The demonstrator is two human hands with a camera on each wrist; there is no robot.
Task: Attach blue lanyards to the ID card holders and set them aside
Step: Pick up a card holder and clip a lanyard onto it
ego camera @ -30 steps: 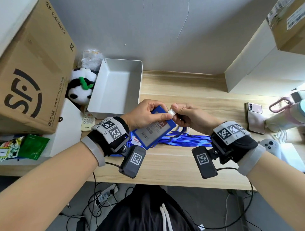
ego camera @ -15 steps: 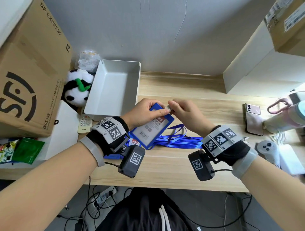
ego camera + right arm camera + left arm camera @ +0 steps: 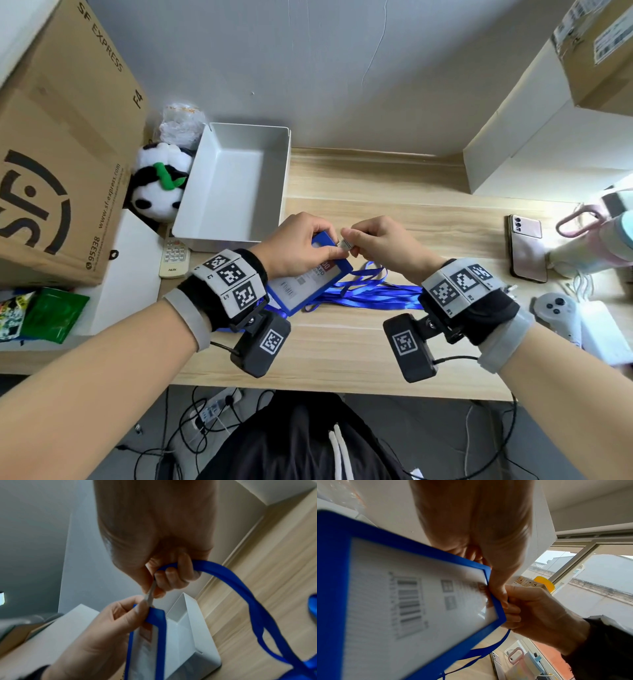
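Fingers grip tilted holder.

Clip half swallowed by fingertips, print too soft to read

The small silver metal clip shows only a sliver between both hands' fingertips, so whether it has caught the blue plastic ID card holder can't be told. The holder's barcode label is blurred, and at 9 o'clock its frame runs off the left wrist picture.

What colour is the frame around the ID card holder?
Blue, around a clear window; the ID card holder shows it best in the left wrist view.
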